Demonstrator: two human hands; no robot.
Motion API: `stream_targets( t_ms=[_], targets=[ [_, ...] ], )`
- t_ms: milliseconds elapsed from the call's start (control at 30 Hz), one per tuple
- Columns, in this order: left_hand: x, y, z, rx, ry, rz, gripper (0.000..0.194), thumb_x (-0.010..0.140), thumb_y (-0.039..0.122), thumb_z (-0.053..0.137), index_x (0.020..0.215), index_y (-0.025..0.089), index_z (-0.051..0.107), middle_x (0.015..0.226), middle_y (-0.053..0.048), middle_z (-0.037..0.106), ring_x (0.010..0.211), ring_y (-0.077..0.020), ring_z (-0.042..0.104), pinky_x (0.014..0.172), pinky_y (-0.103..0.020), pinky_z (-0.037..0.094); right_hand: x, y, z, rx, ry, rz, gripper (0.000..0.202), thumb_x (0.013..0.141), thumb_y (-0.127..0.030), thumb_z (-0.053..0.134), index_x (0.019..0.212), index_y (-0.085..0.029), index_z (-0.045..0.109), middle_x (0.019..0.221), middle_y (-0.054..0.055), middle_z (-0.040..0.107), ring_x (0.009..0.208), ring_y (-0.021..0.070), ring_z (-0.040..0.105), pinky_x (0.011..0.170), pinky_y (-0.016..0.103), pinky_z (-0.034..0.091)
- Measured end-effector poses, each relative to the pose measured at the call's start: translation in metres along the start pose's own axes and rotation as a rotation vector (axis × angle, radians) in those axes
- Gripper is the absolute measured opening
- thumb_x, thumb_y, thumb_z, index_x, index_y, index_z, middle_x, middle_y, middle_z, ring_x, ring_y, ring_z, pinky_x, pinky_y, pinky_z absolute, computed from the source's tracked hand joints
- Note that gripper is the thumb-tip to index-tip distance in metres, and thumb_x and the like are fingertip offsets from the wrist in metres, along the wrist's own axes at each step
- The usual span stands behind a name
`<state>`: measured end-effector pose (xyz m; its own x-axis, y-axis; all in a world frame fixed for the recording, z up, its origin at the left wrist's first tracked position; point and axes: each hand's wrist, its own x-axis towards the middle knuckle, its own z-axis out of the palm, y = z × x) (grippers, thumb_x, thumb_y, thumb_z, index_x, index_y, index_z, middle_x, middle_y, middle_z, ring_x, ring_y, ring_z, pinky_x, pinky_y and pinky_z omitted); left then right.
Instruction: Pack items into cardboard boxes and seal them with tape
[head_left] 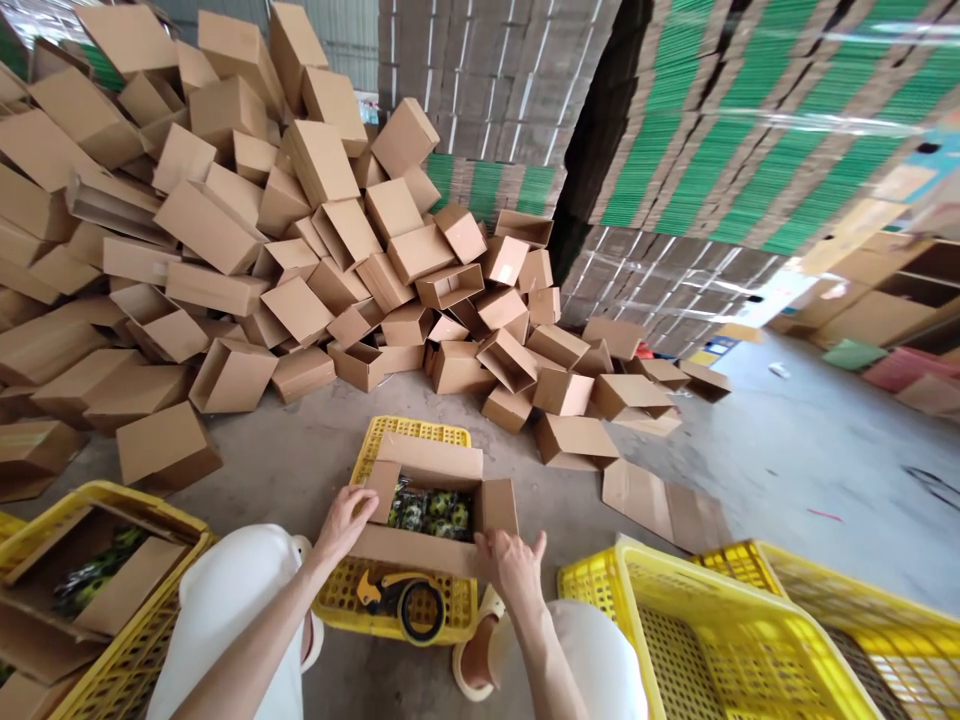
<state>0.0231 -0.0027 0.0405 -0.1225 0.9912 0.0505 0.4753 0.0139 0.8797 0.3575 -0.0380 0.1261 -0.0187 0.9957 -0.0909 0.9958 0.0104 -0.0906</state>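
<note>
An open cardboard box (431, 463) stands between my knees, its flaps folded outward. Inside lie several green-and-black round items (441, 512) in clear plastic wrapping; their kind is not clear. My left hand (349, 522) has its fingers closed on the left flap near the front corner. At the right front corner, my right hand (514, 568) holds the flap edge with bent fingers, one finger sticking out. The box rests on an upturned yellow plastic crate (457, 605). A yellow-handled tape dispenser (373, 592) with a dark tape roll (421, 610) lies on the crate's near part.
A large heap of empty cardboard boxes (322, 235) spreads ahead and left. Yellow crates (694, 640) stand on my right. At my left, another yellow crate (142, 500) holds an open filled box (139, 580). Stacked flat cardboard (675, 130) rises behind.
</note>
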Motion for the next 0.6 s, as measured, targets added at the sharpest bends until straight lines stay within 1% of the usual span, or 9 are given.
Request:
stream_targets(
  t_ms=[67,100,167,200,300,367,433,500,600],
  targets=[
    [0.001,-0.008,0.003,0.046,-0.007,-0.020,0.029,0.094,0.025,0.056,0.107,0.025,0.082,0.126,-0.011,0.072,0.126,-0.0258,0.067,0.121,-0.043,0.046,-0.003,0.014,0.001,-0.074,0.049,0.076,0.031,0.101,-0.016,0.050,0.089,-0.022,0.078,0.091,0.016,0.082,0.128,0.0430,0.067,0.120,0.079,0.012],
    [0.001,-0.012,0.004,0.058,-0.008,-0.032,0.034,0.090,0.015,0.054,0.107,0.024,0.083,0.126,-0.011,0.072,0.126,-0.0248,0.067,0.122,-0.043,0.045,-0.004,0.020,0.003,-0.101,0.038,0.100,0.032,0.098,-0.012,0.050,0.090,-0.021,0.079,0.096,0.018,0.082,0.138,0.0458,0.060,0.118,0.081,0.013],
    [0.001,-0.018,0.004,0.067,-0.013,-0.045,0.046,0.081,0.002,0.051,0.105,0.024,0.084,0.128,-0.010,0.071,0.128,-0.0240,0.067,0.124,-0.043,0.044,-0.003,0.031,0.009,-0.097,-0.021,0.135,0.038,0.091,-0.005,0.049,0.102,-0.022,0.081,0.125,0.021,0.078,0.150,0.0479,0.048,0.114,0.083,0.022],
    [0.001,-0.020,0.003,0.073,-0.018,-0.048,0.051,0.077,-0.002,0.051,0.106,0.024,0.084,0.129,-0.010,0.071,0.129,-0.0240,0.066,0.124,-0.043,0.043,-0.002,0.035,0.014,-0.062,-0.060,0.139,0.044,0.089,-0.004,0.050,0.115,-0.023,0.080,0.144,0.020,0.070,0.152,0.0471,0.046,0.113,0.081,0.029],
    [0.000,-0.026,-0.001,0.105,-0.067,-0.052,0.062,0.070,-0.007,0.053,0.114,0.025,0.084,0.139,-0.010,0.068,0.137,-0.0257,0.062,0.126,-0.045,0.041,0.005,0.043,0.030,0.117,-0.150,0.125,0.070,0.085,-0.013,0.061,0.154,-0.022,0.057,0.174,0.022,0.034,0.152,0.0400,0.048,0.109,0.058,0.051],
    [0.000,-0.030,-0.005,0.123,-0.118,-0.057,0.066,0.069,-0.006,0.057,0.121,0.026,0.082,0.146,-0.010,0.065,0.143,-0.0281,0.058,0.126,-0.047,0.039,0.012,0.047,0.040,0.224,-0.120,0.176,0.091,0.081,-0.023,0.073,0.165,-0.011,0.040,0.173,0.031,0.028,0.148,0.0392,0.055,0.105,0.045,0.055],
    [-0.001,-0.033,-0.008,0.117,-0.163,-0.058,0.067,0.070,-0.003,0.063,0.127,0.027,0.079,0.151,-0.011,0.061,0.148,-0.0311,0.054,0.126,-0.049,0.039,0.017,0.049,0.046,0.350,-0.053,0.254,0.105,0.080,-0.032,0.078,0.167,0.000,0.029,0.165,0.038,0.039,0.140,0.0408,0.062,0.102,0.042,0.057],
    [-0.003,-0.034,-0.009,0.099,-0.217,-0.048,0.068,0.070,0.002,0.070,0.133,0.027,0.075,0.158,-0.013,0.055,0.151,-0.0338,0.050,0.126,-0.051,0.038,0.021,0.050,0.048,0.542,0.018,0.232,0.108,0.082,-0.037,0.076,0.168,0.001,0.022,0.152,0.034,0.057,0.133,0.0394,0.068,0.100,0.044,0.059],
    [-0.007,-0.034,-0.010,0.086,-0.282,-0.045,0.072,0.072,0.017,0.081,0.141,0.028,0.069,0.170,-0.015,0.040,0.157,-0.0373,0.042,0.127,-0.053,0.036,0.021,0.045,0.048,0.805,0.099,-0.044,0.090,0.087,-0.039,0.070,0.167,-0.014,0.036,0.141,0.020,0.072,0.126,0.0334,0.073,0.102,0.045,0.060]
  ],
)
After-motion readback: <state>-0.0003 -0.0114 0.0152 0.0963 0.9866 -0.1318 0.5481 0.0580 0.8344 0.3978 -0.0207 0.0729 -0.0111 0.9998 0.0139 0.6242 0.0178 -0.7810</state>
